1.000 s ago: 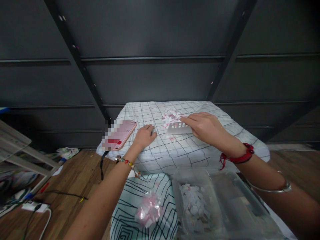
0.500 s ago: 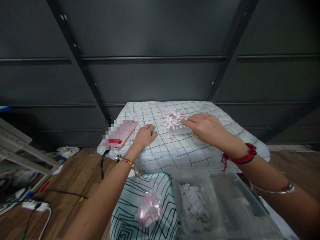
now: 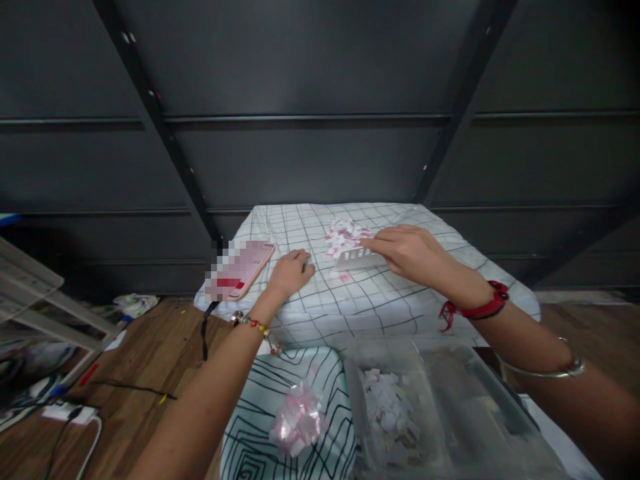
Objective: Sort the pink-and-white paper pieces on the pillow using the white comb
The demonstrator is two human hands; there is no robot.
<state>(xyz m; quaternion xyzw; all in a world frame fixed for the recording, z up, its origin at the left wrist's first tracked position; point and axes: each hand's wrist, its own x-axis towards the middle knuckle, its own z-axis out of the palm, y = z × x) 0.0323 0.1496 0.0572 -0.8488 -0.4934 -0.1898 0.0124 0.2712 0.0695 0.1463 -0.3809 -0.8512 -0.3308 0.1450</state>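
Observation:
My right hand (image 3: 413, 257) pinches the end of a white strip with a row of slots (image 3: 357, 259), possibly a plastic comb or tray edge. The strip stands on its edge against the near side of a pile of small white and pink paper scraps (image 3: 345, 233). My left hand (image 3: 290, 272) lies on the white grid-patterned cloth (image 3: 320, 300), thumb apart from the fingers, holding nothing that I can see. Left of it is a pink-edged phone (image 3: 255, 263), partly blurred out.
Nearer me, a clear bag of pink and white scraps (image 3: 300, 417) lies on a patterned cushion (image 3: 245, 433). Beside it stands a clear plastic box (image 3: 435, 400) with more scraps (image 3: 390, 407). Dark panels (image 3: 310, 160) rise behind the cloth. A power strip (image 3: 70, 412) is on the wooden floor.
The slotted strip and my right hand have shifted very slightly to the left, and my right wrist has dropped back a little. My left hand has stayed in place.

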